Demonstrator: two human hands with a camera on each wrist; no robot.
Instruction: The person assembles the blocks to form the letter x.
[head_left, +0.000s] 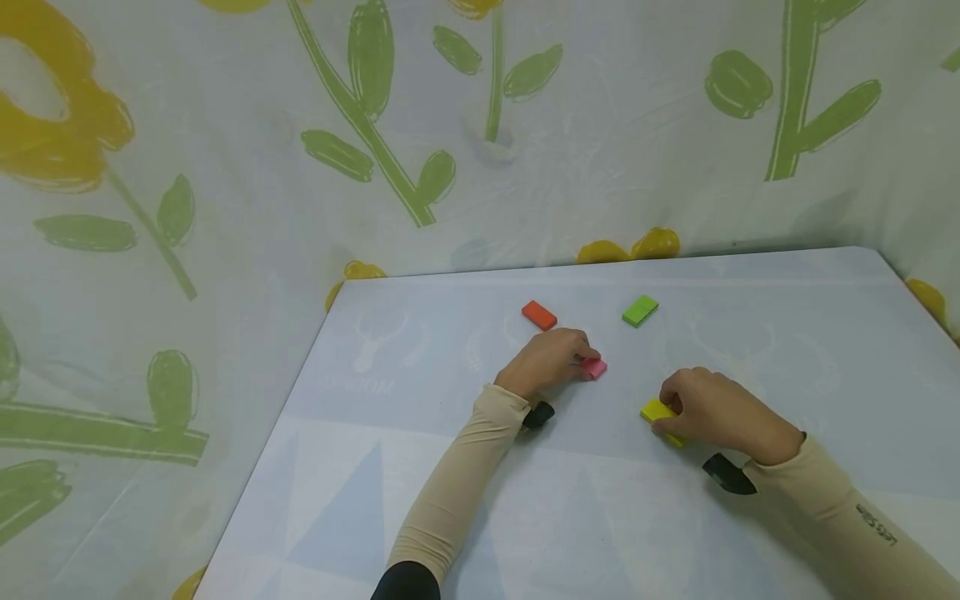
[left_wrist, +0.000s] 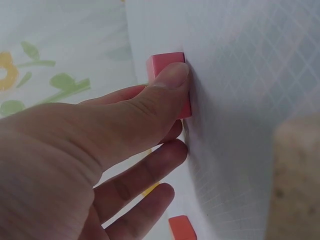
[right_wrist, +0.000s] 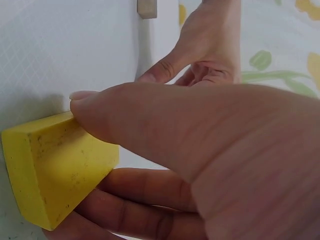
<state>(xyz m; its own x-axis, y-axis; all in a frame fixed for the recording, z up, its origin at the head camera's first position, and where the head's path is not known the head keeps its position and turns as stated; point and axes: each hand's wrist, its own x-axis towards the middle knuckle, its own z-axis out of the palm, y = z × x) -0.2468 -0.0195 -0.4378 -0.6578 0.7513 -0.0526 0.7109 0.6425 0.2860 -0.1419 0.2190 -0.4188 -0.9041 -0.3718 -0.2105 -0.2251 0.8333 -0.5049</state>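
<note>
With thumb and fingers, my left hand (head_left: 551, 360) pinches a small pink block (head_left: 595, 367) on the white table. The left wrist view shows the thumb laid over the pink block (left_wrist: 167, 61), with the lower fingers loosely bent below it. To the right and nearer to me, my right hand (head_left: 720, 408) holds a yellow block (head_left: 656, 409) across its sides. In the right wrist view, the yellow block (right_wrist: 70, 165) has dark specks on its face, the thumb at its upper edge and fingers along its lower edge.
An orange block (head_left: 539, 315) lies just beyond my left hand. A green block (head_left: 641, 311) lies farther right, toward the back of the table (head_left: 757, 287). A curtain (head_left: 247, 167) with printed flowers hangs behind the table and along its left side.
</note>
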